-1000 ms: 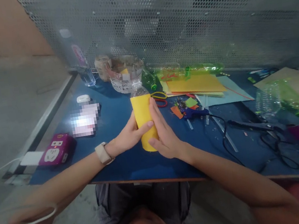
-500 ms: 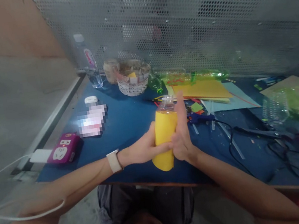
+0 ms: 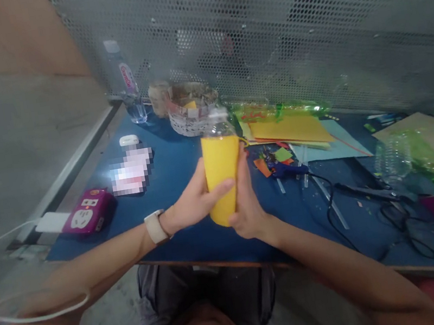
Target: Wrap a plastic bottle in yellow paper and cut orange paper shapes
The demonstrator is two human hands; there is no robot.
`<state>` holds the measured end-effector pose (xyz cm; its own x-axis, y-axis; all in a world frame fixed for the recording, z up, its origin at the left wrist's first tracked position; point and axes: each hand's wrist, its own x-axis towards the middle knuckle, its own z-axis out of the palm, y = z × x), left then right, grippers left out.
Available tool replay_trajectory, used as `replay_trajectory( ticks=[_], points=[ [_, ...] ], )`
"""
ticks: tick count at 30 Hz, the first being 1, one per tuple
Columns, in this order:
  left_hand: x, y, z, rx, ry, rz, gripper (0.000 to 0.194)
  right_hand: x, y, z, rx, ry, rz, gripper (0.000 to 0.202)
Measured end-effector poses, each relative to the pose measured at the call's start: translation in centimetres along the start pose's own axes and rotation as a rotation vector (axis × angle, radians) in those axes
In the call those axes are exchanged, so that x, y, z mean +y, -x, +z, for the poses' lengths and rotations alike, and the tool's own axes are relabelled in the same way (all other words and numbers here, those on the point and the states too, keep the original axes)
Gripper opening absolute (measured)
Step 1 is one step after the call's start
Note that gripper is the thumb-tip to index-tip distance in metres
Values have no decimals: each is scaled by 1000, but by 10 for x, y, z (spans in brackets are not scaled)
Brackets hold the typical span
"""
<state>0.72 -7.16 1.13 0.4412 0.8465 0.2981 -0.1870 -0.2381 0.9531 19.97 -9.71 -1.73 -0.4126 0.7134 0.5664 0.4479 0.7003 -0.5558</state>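
A clear plastic bottle wrapped in yellow paper is held up over the table's near part, neck upward and slightly tilted. My left hand is closed round its left side, with the thumb across the front of the yellow wrap. On the right side, my right hand presses against the wrap, its fingers partly hidden behind the bottle. Beyond it, at the right, a blue glue gun lies among coloured paper scraps.
The blue table bears a phone, a purple power socket, a water bottle and a woven basket. Coloured paper sheets lie at the back, cut plastic bottles at the right. Perforated metal stands behind.
The yellow-wrapped bottle has moved up and to the left in both hands. My right hand's fingers, stretched straight along its side before, have now bent round it.
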Motion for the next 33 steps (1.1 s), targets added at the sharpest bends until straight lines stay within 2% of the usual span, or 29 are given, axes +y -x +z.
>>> replay_trajectory(
  ticks=[3,5,7,11,16,19,21,23,25,28,30,33],
  points=[
    [4,-8,-13,156,82,-18,61,-6,2,0,-154,70,-170,139],
    [4,-13,-21,235,110,-48,61,-10,3,1,-241,102,-200,145],
    [3,-16,-27,260,126,-67,62,-11,4,1,-288,114,-220,146],
    [-1,-12,-24,144,69,-70,65,-7,5,-5,-277,96,-207,143],
    [-13,5,-6,-90,-61,-43,73,-5,0,-22,-76,-33,-108,117],
    [-12,12,4,-217,-64,-3,72,-12,-1,-31,-59,18,35,129],
    [-6,12,5,-235,-10,19,72,-16,1,-31,-75,76,36,139],
    [0,8,1,-152,48,27,68,-18,4,-26,-111,113,-76,143],
    [5,0,-9,25,66,11,60,-17,8,-16,-195,145,-166,146],
    [8,-12,-28,273,63,-9,58,-13,11,-2,-335,148,-203,147],
    [9,-17,-36,338,70,-8,59,-10,11,3,-374,127,-218,143],
    [8,-15,-34,297,25,33,62,-9,11,0,-354,112,-197,137]
  ],
)
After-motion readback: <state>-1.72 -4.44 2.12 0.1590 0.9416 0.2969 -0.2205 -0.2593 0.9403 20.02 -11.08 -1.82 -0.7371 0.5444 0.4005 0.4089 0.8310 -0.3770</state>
